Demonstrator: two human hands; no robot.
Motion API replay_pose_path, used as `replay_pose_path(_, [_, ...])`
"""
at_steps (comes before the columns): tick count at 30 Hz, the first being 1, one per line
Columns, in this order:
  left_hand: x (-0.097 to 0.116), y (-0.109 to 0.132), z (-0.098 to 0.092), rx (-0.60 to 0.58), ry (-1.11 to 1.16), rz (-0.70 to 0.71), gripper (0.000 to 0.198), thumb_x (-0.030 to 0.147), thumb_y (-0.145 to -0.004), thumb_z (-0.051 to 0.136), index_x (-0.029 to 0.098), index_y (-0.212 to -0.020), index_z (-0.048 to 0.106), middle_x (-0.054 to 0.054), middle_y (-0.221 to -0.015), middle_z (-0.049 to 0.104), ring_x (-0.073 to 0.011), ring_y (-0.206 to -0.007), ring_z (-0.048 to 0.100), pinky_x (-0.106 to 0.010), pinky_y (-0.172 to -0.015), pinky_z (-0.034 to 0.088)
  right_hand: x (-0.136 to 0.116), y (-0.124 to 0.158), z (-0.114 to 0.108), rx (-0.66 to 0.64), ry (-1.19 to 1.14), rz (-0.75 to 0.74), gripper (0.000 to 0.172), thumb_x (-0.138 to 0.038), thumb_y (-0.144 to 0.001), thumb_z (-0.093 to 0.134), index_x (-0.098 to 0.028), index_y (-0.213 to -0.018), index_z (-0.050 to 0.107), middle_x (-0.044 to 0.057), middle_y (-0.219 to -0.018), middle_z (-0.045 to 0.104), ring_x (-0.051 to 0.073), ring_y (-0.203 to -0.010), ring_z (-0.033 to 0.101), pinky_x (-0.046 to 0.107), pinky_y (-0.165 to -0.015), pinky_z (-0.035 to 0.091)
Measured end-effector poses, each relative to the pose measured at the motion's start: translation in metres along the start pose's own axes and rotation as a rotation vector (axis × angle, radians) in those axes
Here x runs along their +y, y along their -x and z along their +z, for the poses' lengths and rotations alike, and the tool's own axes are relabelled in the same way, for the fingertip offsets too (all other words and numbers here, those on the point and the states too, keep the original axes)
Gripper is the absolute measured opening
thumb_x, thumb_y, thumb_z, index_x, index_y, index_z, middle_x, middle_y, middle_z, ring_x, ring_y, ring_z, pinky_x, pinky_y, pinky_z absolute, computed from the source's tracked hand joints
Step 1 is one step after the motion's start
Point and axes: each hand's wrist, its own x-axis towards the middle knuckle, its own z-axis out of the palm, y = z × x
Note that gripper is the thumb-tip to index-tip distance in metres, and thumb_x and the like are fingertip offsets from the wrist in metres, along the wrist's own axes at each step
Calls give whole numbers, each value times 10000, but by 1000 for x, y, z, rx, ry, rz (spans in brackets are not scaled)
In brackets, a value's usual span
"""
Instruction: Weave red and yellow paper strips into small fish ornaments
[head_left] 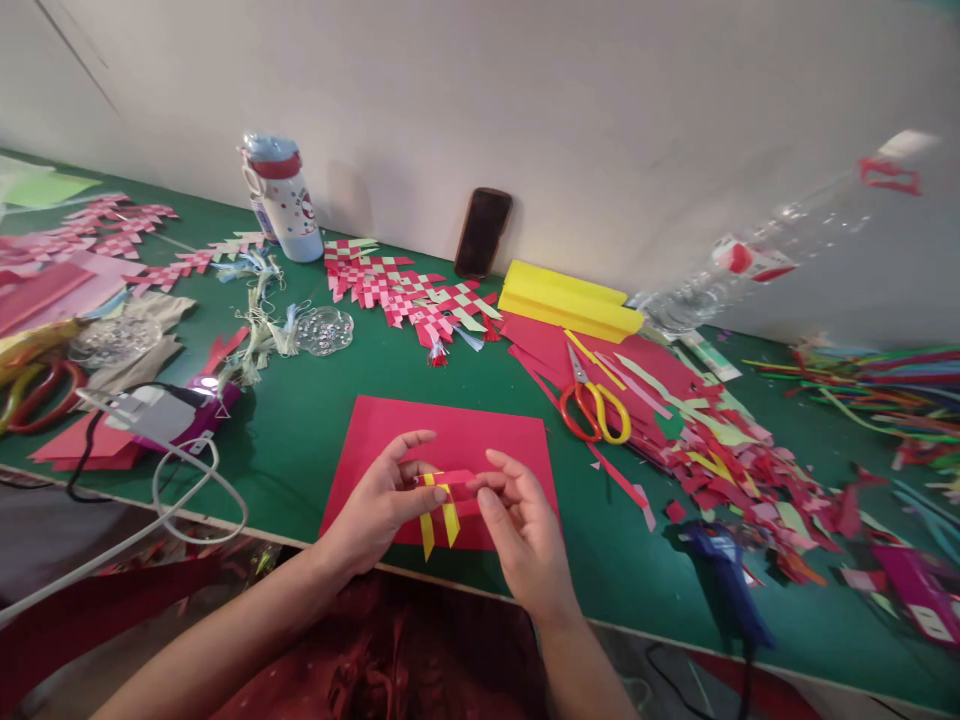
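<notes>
Between my two hands is a small piece of interlaced paper strips (450,518), yellow ones hanging down and red ones running across. My left hand (384,497) pinches it at the left, with the thumb over the yellow strips. At the other end, the fingers of my right hand (521,525) close on the red strip ends. Both hands are above a red paper sheet (420,425) lying at the table's front edge. Scissors (592,408) with red and yellow handles lie to the right of the sheet.
Finished-looking woven paper strips (405,290) lie behind the sheet. A phone (484,232) and a water bottle (289,205) stand near the wall. Paper scraps (750,470) and a blue glue gun (727,575) are on the right. At left, a white cable (161,505) hangs over the edge.
</notes>
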Motion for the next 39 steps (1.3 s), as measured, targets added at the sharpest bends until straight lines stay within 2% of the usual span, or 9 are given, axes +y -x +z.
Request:
replay_pose_path(4, [-3,-1,-2,2,-19,-5,664,208,-680,832,219,-1253,497,41,-744,636,-97,-680,615,-208,-702,475,13,8,-39,187,481,-135,238,-380,-937,509,-241,-1075,643,68,-957,729,205,-850,694,331,-764,567])
replay_pose_path(8, [-5,-2,-6,12,-56,21,686,194,-683,836,221,-1263,471,56,-710,625,-92,-642,604,-197,-662,472,27,23,-99,405,731,-72,244,-432,-898,524,-241,-873,673,70,-853,733,234,-773,677,378,-769,542])
replay_pose_path(11, [-4,-2,-5,16,-50,-1,677,202,-691,836,218,-1264,477,60,-705,628,-88,-653,611,-194,-679,485,35,33,-142,561,883,-4,295,-464,-863,514,-203,-857,651,106,-823,719,250,-719,658,397,-716,527])
replay_pose_path(16, [0,-2,1,62,8,-25,640,231,-692,839,196,-1240,511,40,-721,643,-97,-681,632,-192,-661,500,40,26,-182,596,1026,16,312,-439,-845,479,-188,-944,636,125,-893,709,248,-760,651,387,-727,520])
replay_pose_path(21, [0,-2,-1,65,55,-24,557,212,-727,812,205,-1213,537,30,-768,648,-103,-708,633,-229,-692,514,33,-15,-184,434,1105,-43,295,-366,-852,458,-198,-1014,638,126,-994,704,266,-901,649,413,-816,512])
replay_pose_path(25, [0,0,-3,53,51,19,529,205,-728,811,204,-1189,552,9,-850,664,-108,-758,629,-238,-743,502,31,-65,-170,267,1135,-67,322,-361,-871,487,-199,-1116,618,115,-1061,704,247,-915,658,383,-817,511])
replay_pose_path(29, [3,5,-6,62,65,51,527,198,-703,826,207,-1168,577,8,-878,649,-119,-791,621,-242,-749,496,36,-113,-154,165,1202,-13,390,-346,-847,550,-143,-1176,597,167,-1045,713,297,-876,673,394,-747,495])
replay_pose_path(34, [6,9,-14,80,103,83,504,191,-716,822,219,-1165,595,20,-846,640,-97,-756,605,-213,-721,488,39,-143,-147,135,1275,64,425,-322,-800,621,-118,-1172,600,197,-967,715,326,-815,681,384,-686,460])
replay_pose_path(39, [8,9,-20,64,186,59,502,194,-705,833,225,-1150,601,30,-794,648,-81,-691,617,-192,-668,486,32,-144,-155,211,1229,132,464,-365,-774,635,-167,-1192,601,164,-900,722,350,-776,675,402,-632,440])
